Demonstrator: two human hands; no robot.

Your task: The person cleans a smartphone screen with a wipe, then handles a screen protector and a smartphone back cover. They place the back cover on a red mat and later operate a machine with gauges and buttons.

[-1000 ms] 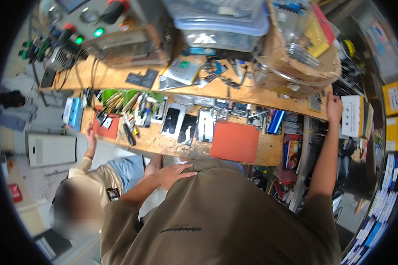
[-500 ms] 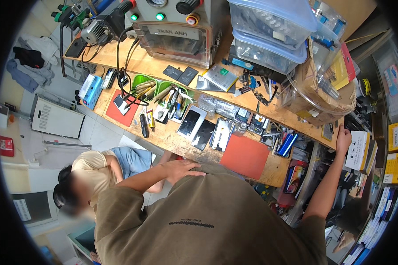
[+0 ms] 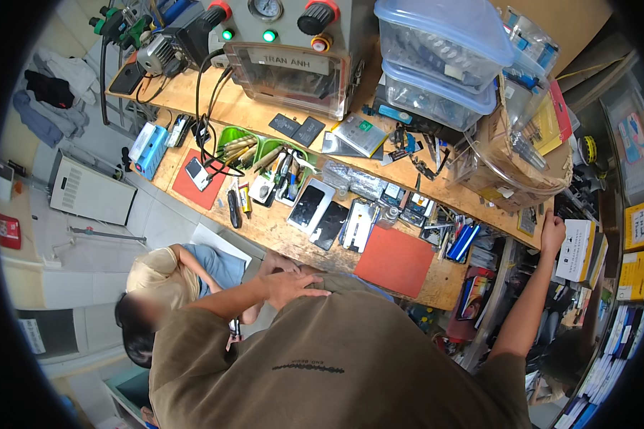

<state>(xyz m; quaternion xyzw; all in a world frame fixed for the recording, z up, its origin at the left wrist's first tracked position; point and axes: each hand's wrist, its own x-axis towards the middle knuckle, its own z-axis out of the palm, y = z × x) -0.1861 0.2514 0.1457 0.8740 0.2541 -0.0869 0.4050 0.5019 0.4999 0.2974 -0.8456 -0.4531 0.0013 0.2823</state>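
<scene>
Lettering stands in capitals on the pale nameplate (image 3: 287,61) of the grey machine (image 3: 242,30) before you, across your brown T-shirt's (image 3: 379,350) chest, and, at your right, on a white carton (image 3: 574,250) and yellow boxes (image 3: 637,227).

shelf (image 3: 257,109): tan | shirt (image 3: 365,329): brown, dark print | mat (image 3: 395,262): orange-red | tool bins (image 3: 230,134): green | tub lids (image 3: 481,101): pale blue

Upper centre, grey machine (image 3: 286,86) with gauge (image 3: 267,8); upper right, stacked clear boxes (image 3: 440,53); upper left, heaped clothes (image 3: 54,96).
</scene>
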